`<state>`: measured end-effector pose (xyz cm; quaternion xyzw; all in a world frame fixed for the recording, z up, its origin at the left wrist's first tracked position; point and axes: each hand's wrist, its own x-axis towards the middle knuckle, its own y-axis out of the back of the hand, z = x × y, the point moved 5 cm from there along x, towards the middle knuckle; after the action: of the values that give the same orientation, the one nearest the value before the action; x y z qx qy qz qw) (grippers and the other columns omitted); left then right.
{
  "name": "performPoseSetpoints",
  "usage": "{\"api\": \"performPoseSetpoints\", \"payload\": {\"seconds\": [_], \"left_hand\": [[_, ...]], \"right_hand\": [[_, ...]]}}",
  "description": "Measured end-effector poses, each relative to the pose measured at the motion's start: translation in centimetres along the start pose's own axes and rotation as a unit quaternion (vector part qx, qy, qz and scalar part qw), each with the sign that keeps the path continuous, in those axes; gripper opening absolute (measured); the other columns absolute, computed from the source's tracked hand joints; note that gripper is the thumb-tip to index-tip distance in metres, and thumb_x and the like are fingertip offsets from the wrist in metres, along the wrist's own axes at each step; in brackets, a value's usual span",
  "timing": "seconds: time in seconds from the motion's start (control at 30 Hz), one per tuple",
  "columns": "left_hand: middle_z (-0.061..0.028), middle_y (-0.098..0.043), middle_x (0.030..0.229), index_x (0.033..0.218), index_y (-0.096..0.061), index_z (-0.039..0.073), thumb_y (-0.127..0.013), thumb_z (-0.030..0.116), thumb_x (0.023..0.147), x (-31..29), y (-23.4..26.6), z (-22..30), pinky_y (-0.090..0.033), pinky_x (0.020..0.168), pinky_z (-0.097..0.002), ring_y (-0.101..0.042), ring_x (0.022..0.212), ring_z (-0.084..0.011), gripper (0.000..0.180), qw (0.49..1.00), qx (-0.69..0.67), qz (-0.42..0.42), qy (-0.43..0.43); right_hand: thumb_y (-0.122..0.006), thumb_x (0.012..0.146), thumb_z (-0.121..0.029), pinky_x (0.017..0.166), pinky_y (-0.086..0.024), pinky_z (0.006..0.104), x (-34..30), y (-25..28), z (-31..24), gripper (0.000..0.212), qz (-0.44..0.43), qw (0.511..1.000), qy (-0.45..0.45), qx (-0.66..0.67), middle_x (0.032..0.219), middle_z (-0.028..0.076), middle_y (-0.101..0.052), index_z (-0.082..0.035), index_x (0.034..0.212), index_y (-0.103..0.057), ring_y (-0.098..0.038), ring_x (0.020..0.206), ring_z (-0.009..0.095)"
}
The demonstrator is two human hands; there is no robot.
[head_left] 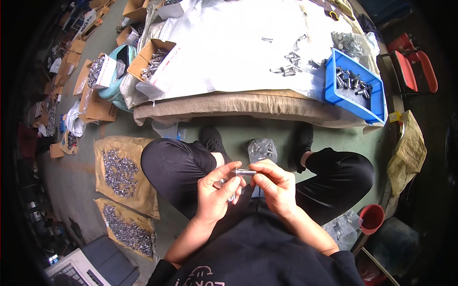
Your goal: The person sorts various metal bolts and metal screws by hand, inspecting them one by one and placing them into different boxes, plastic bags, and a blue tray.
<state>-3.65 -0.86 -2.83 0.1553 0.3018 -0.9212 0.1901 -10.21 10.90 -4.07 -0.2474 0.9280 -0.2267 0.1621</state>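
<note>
The left hand point(213, 196) and right hand point(279, 188) pinch a metal fastener point(246, 172). A clear bag point(262, 150) lies between the shoes point(212, 139); a covered table point(214, 57) bears a blue bin point(354, 109).

On the near side of the white-covered table point(229, 52), the left hand point(213, 194) and right hand point(279, 188) pinch a shiny metal fastener point(245, 172), while a blue bin point(354, 107) rests on its right end.

Glare bleaches the white table cover point(224, 52), while fisheye distortion bends edges toward dark corners.
</note>
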Motion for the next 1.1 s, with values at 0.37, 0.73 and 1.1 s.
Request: {"api": "performPoseSetpoints", "payload": {"seconds": [0.37,0.73,1.1], "left_hand": [[-0.008,-0.059,0.078,0.11,-0.052,0.0,-0.053,-0.001,0.081,0.1,0.3,0.2,-0.042,0.046,-0.018,-0.052,0.06,-0.0081,0.03,0.999,0.01,-0.003,-0.03],[-0.0072,-0.058,0.077,0.111,-0.052,0.001,-0.052,-0.001,0.081,0.0,-0.1,0.1,-0.042,0.046,-0.0179,-0.052,0.06,-0.0078,0.03,1.0,-0.01,-0.006,-0.02],[-0.0071,-0.059,0.078,0.109,-0.052,0.001,-0.052,0.001,0.082,0.0,-0.2,-0.2,-0.042,0.046,-0.018,-0.052,0.058,-0.0078,0.027,0.999,-0.025,-0.017,-0.016]], "right_hand": [[-0.058,0.079,-0.003,0.063,-0.045,0.0227,-0.2,-0.1,1.0,0.019,0.015,0.99,-0.115,0.074,0.08,0.007,-0.059,0.004,0.097,-0.057,-0.054,0.066,0.013],[-0.059,0.076,0.004,0.065,-0.041,0.0173,0.0,-0.4,0.2,0.017,0.011,0.999,-0.011,0.037,0.084,0.002,-0.053,0.001,0.093,-0.058,-0.05,0.072,0.006],[-0.056,0.082,-0.006,0.058,-0.043,0.0202,-0.3,-0.2,1.9,0.012,-0.012,0.983,-0.146,0.109,0.074,0.004,-0.056,0.003,0.089,-0.055,-0.05,0.063,0.007]]}}
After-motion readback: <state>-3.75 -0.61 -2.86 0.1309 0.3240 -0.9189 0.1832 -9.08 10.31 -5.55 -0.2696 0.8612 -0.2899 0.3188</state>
